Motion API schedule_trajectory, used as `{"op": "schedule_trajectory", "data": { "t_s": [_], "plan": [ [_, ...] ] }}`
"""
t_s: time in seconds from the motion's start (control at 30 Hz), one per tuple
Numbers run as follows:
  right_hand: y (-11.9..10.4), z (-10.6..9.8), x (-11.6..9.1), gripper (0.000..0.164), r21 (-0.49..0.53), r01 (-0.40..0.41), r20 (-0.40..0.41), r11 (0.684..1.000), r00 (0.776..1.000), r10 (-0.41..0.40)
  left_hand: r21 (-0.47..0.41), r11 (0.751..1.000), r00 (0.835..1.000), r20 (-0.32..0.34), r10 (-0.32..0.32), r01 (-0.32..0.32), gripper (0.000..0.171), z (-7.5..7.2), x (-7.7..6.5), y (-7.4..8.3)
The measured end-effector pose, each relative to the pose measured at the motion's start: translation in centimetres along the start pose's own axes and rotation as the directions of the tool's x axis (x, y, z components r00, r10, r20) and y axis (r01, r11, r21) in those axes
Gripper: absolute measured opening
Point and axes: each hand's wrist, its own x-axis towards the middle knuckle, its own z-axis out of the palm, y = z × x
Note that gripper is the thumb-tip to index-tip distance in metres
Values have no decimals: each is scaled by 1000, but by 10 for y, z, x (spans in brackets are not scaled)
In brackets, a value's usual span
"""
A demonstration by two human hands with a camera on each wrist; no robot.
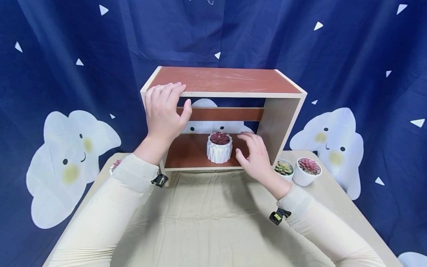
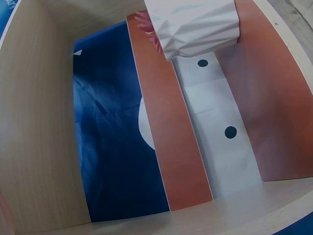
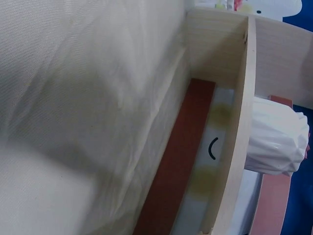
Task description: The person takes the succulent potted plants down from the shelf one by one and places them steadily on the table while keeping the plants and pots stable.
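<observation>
A white faceted pot with a red succulent stands upright on the inner board of a small wooden shelf. My left hand rests over the shelf's front left top edge, fingers extended across the brown top. Just right of the pot, my right hand reaches into the shelf opening with relaxed fingers and a gap between thumb and pot. The left wrist view has the white pot at its top, seen sideways. Past the shelf board, the right wrist view also catches the pot.
Right of the shelf stand a green succulent in a white pot and a pink succulent in a white pot. Another pink plant shows partly behind my left arm. A beige cloth covers the table; a blue curtain hangs behind.
</observation>
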Motion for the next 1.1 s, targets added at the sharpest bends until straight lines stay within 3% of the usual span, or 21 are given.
{"op": "schedule_trajectory", "data": {
  "t_s": [1.1],
  "plan": [
    [4, 22, -8, 41, -9, -121, 80, 993, 989, 121, -2, 1000, 1000, 10, -14, 14, 49, 0, -1, 0]
  ]
}}
